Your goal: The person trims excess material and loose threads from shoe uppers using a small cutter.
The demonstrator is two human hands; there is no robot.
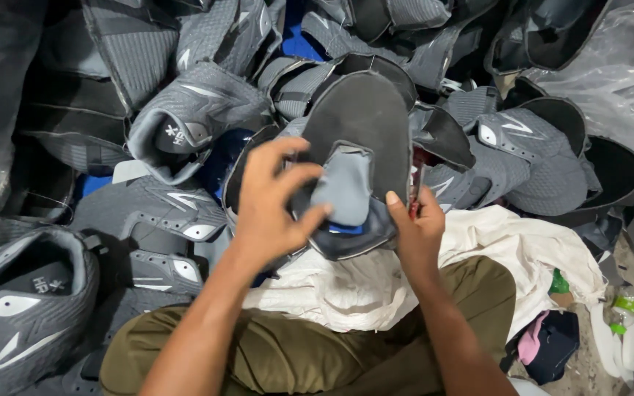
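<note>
1. Head view, centre of the frame: the left hand [269,202] grasps a grey shoe upper [361,147], thumb and fingers pinched on its lighter grey tongue [346,187]. The right hand [416,231] grips the upper's lower right edge, with something red tucked behind the fingers.
2. The upper is held up over a white cloth [493,249] on the person's lap, with a pile of matching grey uppers [185,110] filling the upper left and top.
3. Risk, as I judge it: the tongue could slip or fold crooked, since only fingertips hold it.
4. Hard to tell: what the red item is. The upper's inside is hidden, and plastic sheeting [625,66] at upper right blurs what lies beneath.
</note>
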